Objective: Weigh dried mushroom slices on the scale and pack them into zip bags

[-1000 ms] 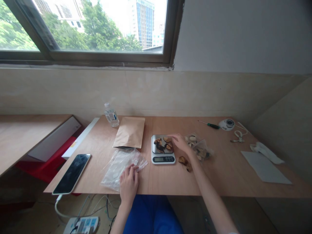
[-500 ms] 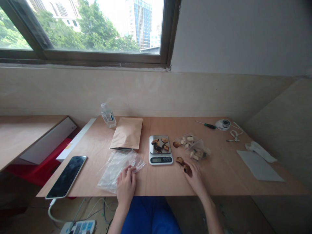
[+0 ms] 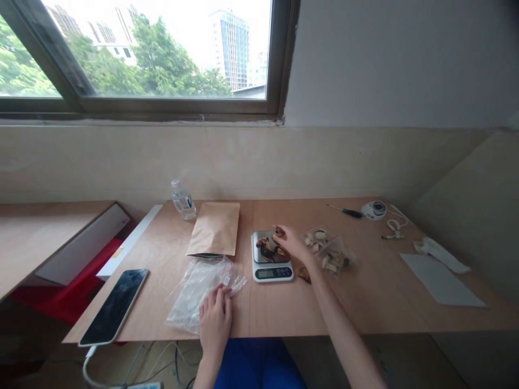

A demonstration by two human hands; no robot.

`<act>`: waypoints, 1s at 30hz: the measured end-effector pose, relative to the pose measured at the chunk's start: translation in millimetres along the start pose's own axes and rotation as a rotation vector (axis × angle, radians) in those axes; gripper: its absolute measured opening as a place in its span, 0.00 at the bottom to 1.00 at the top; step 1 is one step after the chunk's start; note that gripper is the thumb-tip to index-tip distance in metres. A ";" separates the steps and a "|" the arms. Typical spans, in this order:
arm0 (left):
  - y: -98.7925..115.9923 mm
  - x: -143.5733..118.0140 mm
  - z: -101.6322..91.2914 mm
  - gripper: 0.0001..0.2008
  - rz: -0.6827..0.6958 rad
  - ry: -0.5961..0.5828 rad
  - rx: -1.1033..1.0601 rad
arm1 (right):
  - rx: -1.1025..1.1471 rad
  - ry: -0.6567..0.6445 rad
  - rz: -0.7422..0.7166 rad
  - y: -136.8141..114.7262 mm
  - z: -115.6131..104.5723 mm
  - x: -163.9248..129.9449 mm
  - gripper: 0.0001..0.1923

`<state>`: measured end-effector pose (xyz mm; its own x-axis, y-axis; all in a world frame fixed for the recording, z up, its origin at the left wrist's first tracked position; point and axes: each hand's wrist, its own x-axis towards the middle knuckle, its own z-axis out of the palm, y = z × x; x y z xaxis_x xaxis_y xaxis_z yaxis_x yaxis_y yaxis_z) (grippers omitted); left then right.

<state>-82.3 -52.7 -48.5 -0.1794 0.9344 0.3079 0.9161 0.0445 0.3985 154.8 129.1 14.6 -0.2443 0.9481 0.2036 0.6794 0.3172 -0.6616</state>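
My right hand (image 3: 291, 243) is over the plate of a small digital kitchen scale (image 3: 272, 274), its fingers closed around a curled dried brown slice (image 3: 279, 231). Several dark brown dried slices (image 3: 266, 249) lie on the scale's metal plate, partly behind my fingers. Another dried piece (image 3: 304, 274) rests on the table just right of the scale, partly hidden by my forearm. My left hand (image 3: 215, 313) lies with its fingers stretched over a clear plastic bag (image 3: 190, 297). I cannot read the display.
Two clear packets (image 3: 334, 262) of pale dried pieces sit right of the scale. Behind the plastic bag lies a brown paper pouch (image 3: 217, 229), with a water bottle (image 3: 184, 201) beside it. A phone (image 3: 115, 305) lies left; a screwdriver (image 3: 351, 212) and white camera (image 3: 373, 210) are far right.
My right hand has moved up and left from the table beside the scale to above its plate, carrying a dried slice. My left hand has stayed on the plastic bag. The view has tilted slightly.
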 end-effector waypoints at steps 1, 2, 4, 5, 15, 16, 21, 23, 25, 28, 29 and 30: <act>-0.4 -0.2 0.3 0.12 -0.001 -0.001 -0.002 | -0.085 -0.059 -0.019 -2.0 3.7 17.3 0.18; -0.8 -0.3 0.6 0.12 -0.002 -0.002 -0.005 | -0.125 -0.096 -0.031 -3.2 7.5 32.1 0.18; -1.4 -0.5 1.1 0.12 -0.003 -0.007 -0.016 | -0.167 -0.163 -0.041 -3.8 14.8 53.4 0.16; -1.6 -0.4 1.2 0.12 -0.005 -0.009 -0.021 | -0.168 -0.191 -0.040 -3.4 17.9 60.0 0.14; -1.0 -0.5 0.5 0.12 0.003 0.014 -0.014 | -0.018 -0.348 -0.037 2.8 9.9 53.0 0.21; -0.9 -0.5 0.5 0.12 0.005 0.016 -0.011 | 0.008 -0.333 -0.039 3.3 6.6 49.8 0.21; -0.8 -0.4 1.2 0.12 0.015 0.019 -0.018 | 0.131 -0.071 -0.001 16.8 -11.9 9.0 0.16; -0.6 -0.4 1.4 0.12 0.017 0.023 -0.015 | 0.237 0.169 0.056 27.6 -14.3 -23.1 0.17; -0.4 -0.4 1.3 0.12 0.019 0.027 -0.006 | 0.254 0.400 0.116 38.5 -10.1 -60.3 0.18; -0.3 -0.1 0.8 0.12 0.021 0.024 0.008 | 0.090 0.561 0.100 50.0 6.4 -110.6 0.17; -0.4 0.1 0.7 0.12 0.022 0.022 0.010 | 0.018 0.579 0.093 52.1 13.0 -122.7 0.16; -0.4 0.4 0.8 0.11 0.022 0.022 0.011 | -0.048 0.582 0.087 53.5 19.2 -131.8 0.16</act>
<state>-82.4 -52.1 -49.2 -0.1667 0.9273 0.3351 0.9239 0.0282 0.3816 210.0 20.6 -61.4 0.2242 0.8233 0.5214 0.7139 0.2254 -0.6629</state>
